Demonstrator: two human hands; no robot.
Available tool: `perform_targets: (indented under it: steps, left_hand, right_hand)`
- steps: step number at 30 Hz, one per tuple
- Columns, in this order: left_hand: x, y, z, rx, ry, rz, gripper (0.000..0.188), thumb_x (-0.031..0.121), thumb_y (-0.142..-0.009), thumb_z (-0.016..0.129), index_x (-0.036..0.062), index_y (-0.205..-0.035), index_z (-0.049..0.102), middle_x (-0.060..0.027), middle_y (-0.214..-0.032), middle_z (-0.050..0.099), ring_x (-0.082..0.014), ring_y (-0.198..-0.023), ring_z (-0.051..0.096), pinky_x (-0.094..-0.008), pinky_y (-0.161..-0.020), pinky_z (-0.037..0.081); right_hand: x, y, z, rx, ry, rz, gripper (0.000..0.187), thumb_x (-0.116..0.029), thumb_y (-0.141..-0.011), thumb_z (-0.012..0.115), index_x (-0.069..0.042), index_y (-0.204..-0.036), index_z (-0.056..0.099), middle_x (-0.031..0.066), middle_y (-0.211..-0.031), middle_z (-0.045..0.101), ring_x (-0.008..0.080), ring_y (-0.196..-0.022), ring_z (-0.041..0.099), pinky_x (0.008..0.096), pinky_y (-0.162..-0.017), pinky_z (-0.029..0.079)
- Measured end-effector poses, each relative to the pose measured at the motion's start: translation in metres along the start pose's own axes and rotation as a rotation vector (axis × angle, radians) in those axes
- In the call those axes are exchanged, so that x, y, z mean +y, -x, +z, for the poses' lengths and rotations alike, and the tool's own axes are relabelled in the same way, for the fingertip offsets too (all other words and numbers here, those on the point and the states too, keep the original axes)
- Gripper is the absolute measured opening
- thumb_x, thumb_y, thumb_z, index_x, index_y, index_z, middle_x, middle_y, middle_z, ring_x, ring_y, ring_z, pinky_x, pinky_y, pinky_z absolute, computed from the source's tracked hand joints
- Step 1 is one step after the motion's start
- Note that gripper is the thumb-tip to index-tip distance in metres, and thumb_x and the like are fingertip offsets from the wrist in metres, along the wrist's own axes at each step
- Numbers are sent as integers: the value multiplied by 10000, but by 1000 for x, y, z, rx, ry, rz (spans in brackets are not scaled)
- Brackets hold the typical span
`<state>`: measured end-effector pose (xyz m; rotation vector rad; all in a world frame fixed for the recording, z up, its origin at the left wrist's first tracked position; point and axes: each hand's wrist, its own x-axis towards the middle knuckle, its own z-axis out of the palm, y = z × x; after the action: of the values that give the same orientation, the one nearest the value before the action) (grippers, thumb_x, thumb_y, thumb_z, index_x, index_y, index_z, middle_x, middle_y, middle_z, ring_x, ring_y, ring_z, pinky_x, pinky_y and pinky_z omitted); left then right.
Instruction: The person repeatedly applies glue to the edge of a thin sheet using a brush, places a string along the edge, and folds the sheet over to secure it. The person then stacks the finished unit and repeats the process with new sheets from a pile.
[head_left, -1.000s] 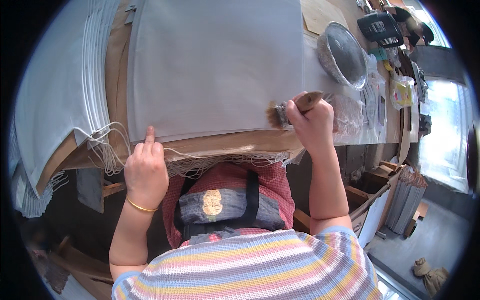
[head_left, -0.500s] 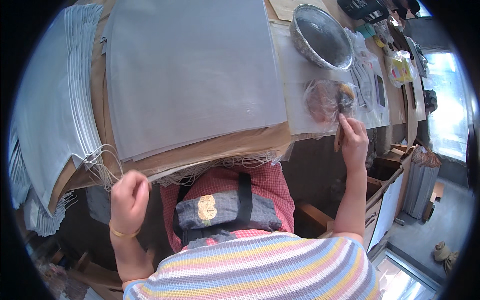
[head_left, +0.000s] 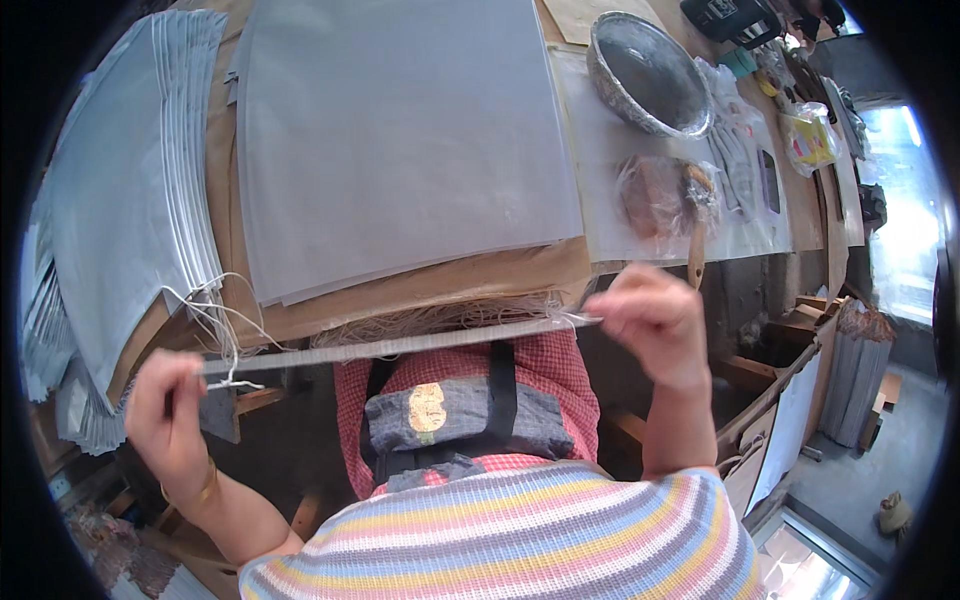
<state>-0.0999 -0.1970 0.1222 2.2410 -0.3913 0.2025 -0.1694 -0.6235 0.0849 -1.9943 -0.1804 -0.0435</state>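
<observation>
Pinched between left hand (head_left: 168,415) and right hand (head_left: 650,320), grey sheet edge (head_left: 400,345) spans open space below table edge (head_left: 430,290)

The left hand (head_left: 170,420) and the right hand (head_left: 650,325) each pinch one end of a long, thin grey sheet seen edge-on (head_left: 400,345), stretched level between them just off the near edge of the brown table (head_left: 470,280). Loose pale threads (head_left: 215,310) hang near the left fingers. On the table lie a large flat grey sheet (head_left: 400,140), a fanned stack of grey sheets (head_left: 120,210), a round metal bowl (head_left: 648,72) and, in what seems clear plastic wrap, a wooden-handled brush (head_left: 690,215).
</observation>
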Motion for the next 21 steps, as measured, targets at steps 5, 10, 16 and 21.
perform_targets:
  steps: [5, 10, 16, 21]
  left_hand:
    - [-57, -40, 67, -93, 51, -91, 38, -25, -835, 649, -46, -865, 641, -43, -736, 564, -101, -667, 506, -239, -599, 400]
    - [-103, -30, 111, -130, -64, 2, 61, -20, -797, 681, -41, -847, 653, -62, -705, 562, -131, -635, 538, -253, -604, 432]
    - [-86, -22, 120, 71, -644, 304, 342, 94, -707, 751, 65, -1017, 610, -85, -1025, 565, -298, -1013, 528, -435, -874, 400]
    - [-99, -11, 116, -120, -549, 444, 351, -5, -716, 657, 8, -1065, 620, -120, -1019, 570, -302, -980, 552, -419, -868, 433]
  right_hand:
    - [41, -65, -5, 70, 150, 196, 97, -19, -776, 706, -8, -873, 714, 75, -747, 641, 138, -671, 597, 262, -616, 474]
    - [108, -71, 24, 146, 368, 285, 111, -76, -761, 718, 2, -826, 673, 91, -730, 621, 161, -701, 606, 296, -655, 489]
    - [95, -68, 21, 44, 202, 412, 149, -54, -734, 687, 4, -809, 572, 103, -769, 588, 213, -739, 605, 337, -696, 487]
    - [105, -66, 24, 95, -13, 406, 240, -7, -664, 708, -15, -854, 561, 119, -882, 596, 269, -807, 611, 354, -742, 493]
